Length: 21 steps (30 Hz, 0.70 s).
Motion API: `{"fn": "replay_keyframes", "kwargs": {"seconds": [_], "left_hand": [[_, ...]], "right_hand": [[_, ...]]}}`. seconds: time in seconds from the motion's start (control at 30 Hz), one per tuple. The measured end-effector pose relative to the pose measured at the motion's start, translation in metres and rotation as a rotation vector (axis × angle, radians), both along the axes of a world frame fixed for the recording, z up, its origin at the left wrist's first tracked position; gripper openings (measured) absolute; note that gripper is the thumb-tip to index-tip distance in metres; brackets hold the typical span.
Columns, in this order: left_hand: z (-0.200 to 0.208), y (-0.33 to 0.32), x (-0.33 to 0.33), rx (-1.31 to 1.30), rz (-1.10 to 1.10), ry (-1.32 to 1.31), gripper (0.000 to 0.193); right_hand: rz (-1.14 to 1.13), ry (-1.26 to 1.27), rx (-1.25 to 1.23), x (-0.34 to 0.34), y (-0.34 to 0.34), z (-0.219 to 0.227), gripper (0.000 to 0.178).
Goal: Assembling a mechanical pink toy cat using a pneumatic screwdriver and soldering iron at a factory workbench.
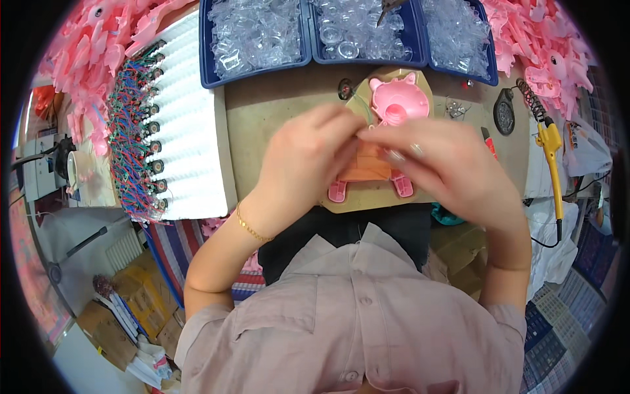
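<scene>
My left hand [310, 154] and my right hand [453, 164] meet over a tan board [351, 206], fingertips pinched together. A thin, pale wire rises by the fingertips; what they grip is too small and blurred to make out. Just beyond them lies a pink animal-shaped plastic shell [415, 98] with two ears and a round hollow. Below the fingers sits an orange block [365, 172], partly covered by my hands. Two pink foot-shaped pieces [337, 191] lie toward the board's near edge. A small round dark part [345, 89] rests left of the shell.
Blue bins [256, 71] of clear plastic parts line the back. At left, a white foam tray [197, 164] holds wired round components [156, 146]. Pink parts [85, 72] heap at both far corners. A yellow soldering iron [550, 141] and dark oval object [504, 113] are at right.
</scene>
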<state>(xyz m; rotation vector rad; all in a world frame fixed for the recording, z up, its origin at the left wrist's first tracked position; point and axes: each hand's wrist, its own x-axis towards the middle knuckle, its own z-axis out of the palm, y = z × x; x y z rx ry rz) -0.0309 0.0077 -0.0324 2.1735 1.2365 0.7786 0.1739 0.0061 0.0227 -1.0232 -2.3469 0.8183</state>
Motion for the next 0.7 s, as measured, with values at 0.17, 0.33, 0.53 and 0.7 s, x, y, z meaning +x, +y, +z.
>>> {"fn": "replay_keyframes", "kwargs": {"seconds": [0.17, 0.33, 0.53, 0.7], "left_hand": [[-0.008, 0.000, -0.006, 0.163, -0.209, -0.011, 0.027], [0.000, 0.003, 0.000, 0.114, -0.234, -0.027, 0.024], [0.000, 0.001, -0.001, -0.179, -0.140, -0.208, 0.016], [-0.002, 0.008, -0.003, -0.684, 0.015, -0.394, 0.015]], "right_hand": [[-0.286, -0.111, -0.157, 0.028, 0.013, 0.007, 0.024], [-0.159, -0.259, 0.112, -0.019, 0.051, -0.040, 0.029], [-0.242, -0.128, -0.100, 0.000, 0.053, -0.034, 0.024], [-0.205, -0.003, 0.104, 0.041, 0.023, -0.048, 0.025]]}}
